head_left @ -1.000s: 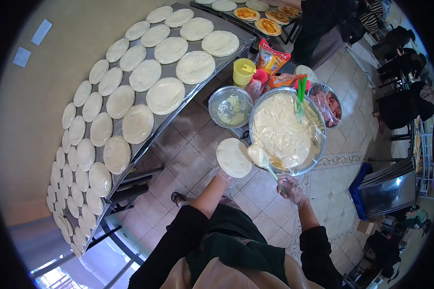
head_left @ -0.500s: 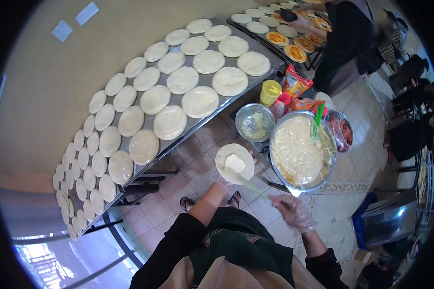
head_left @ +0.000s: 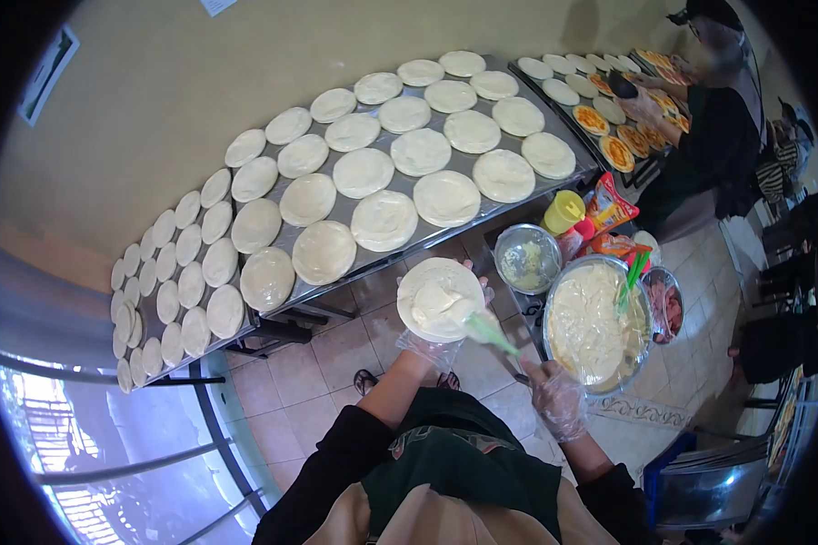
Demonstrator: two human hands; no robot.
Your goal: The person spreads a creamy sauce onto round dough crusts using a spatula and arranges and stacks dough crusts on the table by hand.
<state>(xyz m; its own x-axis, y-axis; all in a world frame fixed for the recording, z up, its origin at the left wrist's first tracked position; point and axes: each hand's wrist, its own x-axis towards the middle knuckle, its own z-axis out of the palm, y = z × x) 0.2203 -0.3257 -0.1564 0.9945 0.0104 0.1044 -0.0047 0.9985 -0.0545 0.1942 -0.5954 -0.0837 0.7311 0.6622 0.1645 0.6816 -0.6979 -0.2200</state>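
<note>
My left hand (head_left: 433, 350), in a clear plastic glove, holds a round pale dough base (head_left: 413, 289) from below. A mound of creamy white spread (head_left: 445, 307) lies on it. My gloved right hand (head_left: 557, 400) is closed around the handle end of a green spatula (head_left: 493, 334), slightly blurred, whose blade touches the spread. Right of the dough stands a large metal bowl (head_left: 549, 338) of pale cream mixture (head_left: 591, 313), with green handles (head_left: 633, 272) sticking out of it. Beside it is a smaller metal bowl (head_left: 503, 270) with a little pale mixture.
Rows of coated dough rounds (head_left: 384, 221) cover the long metal table (head_left: 395, 254) ahead and left. Behind the bowls are a yellow cup (head_left: 563, 211), an orange packet (head_left: 612, 202) and a bowl of pink pieces (head_left: 665, 309). A co-worker (head_left: 713, 136) stands by sauced rounds (head_left: 617, 153).
The view has shifted, showing more of the table and co-worker. The dough base is higher and nearer the camera. The spread on it covers a wider patch, and the spatula has moved with it.
</note>
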